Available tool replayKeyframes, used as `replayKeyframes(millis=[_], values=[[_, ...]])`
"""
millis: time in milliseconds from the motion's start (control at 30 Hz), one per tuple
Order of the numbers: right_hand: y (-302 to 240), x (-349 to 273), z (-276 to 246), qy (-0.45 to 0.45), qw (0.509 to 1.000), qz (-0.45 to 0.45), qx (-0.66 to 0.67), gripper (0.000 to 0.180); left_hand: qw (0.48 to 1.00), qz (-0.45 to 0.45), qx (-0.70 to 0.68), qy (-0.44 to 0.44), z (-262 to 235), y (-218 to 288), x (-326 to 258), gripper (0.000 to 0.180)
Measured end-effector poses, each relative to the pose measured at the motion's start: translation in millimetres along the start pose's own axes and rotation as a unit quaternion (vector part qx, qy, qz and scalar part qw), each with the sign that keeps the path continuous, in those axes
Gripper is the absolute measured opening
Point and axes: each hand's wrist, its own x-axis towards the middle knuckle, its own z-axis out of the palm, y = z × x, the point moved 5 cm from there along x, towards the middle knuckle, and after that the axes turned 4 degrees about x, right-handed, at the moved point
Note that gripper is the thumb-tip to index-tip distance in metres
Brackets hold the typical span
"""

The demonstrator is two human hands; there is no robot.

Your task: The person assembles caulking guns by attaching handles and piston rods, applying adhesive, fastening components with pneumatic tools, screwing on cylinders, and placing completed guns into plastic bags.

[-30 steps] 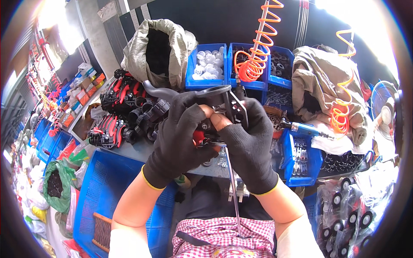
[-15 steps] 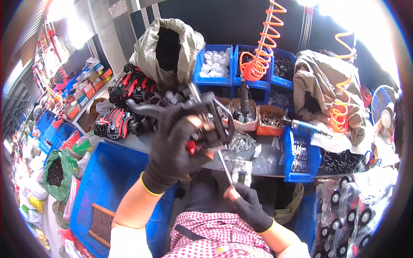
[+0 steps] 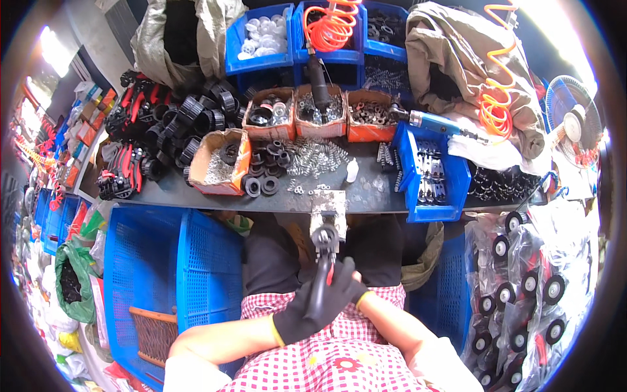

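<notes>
Both my hands, in black gloves with yellow cuffs, are close together in front of my checked apron. My left hand [image 3: 297, 319] is closed around a curved black handle [image 3: 318, 291] with a narrow red part. The handle's round dark end [image 3: 324, 238] lies at a worn metal block [image 3: 328, 204] on the bench edge; whether it touches cannot be made out. My right hand [image 3: 346, 282] is at the far side of the handle, its fingers bent and partly hidden, so its grip is unclear.
Nearby on the bench [image 3: 366, 199] are loose springs [image 3: 317, 157], black rings [image 3: 261, 185], cartons of small parts [image 3: 219, 166] and a blue bin of metal parts [image 3: 431, 189]. A blue air tool [image 3: 441, 124] lies behind it; a dark driver [image 3: 318, 81] hangs from an orange coiled hose [image 3: 333, 29].
My left hand has come down from above the bench to my lap with the black and red piece. My right hand has moved up and left beside it. The metal rod is no longer visible.
</notes>
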Motion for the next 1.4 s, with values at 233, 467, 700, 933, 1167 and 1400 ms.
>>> replayKeyframes(millis=[233, 467, 700, 933, 1167, 1400], values=[[59, 130, 18, -0.654, 0.741, -0.039, 0.147, 0.024, 0.984, 0.033, 0.176, -0.011, 80, 6, 7, 0.009], [41, 338, 32, -0.299, 0.904, 0.007, 0.307, 0.019, 0.991, 0.087, 0.044, -0.09, 96, 5, -7, 0.003], [22, 356, 109, -0.446, 0.884, 0.037, 0.133, 0.024, 0.9, -0.059, -0.401, -0.16, 87, -36, -18, 0.012], [49, 362, 91, -0.344, 0.906, 0.052, 0.241, 0.024, 0.9, -0.203, -0.357, 0.144, 46, -182, -72, 0.018], [-10, 309, -10, -0.35, 0.79, 0.035, 0.503, 0.017, 0.709, -0.626, -0.092, 0.311, 64, -353, -255, 0.046], [-30, 218, -19, -0.458, 0.823, -0.192, 0.276, 0.03, 0.794, -0.557, -0.13, 0.206, 99, -397, -229, 0.048]])
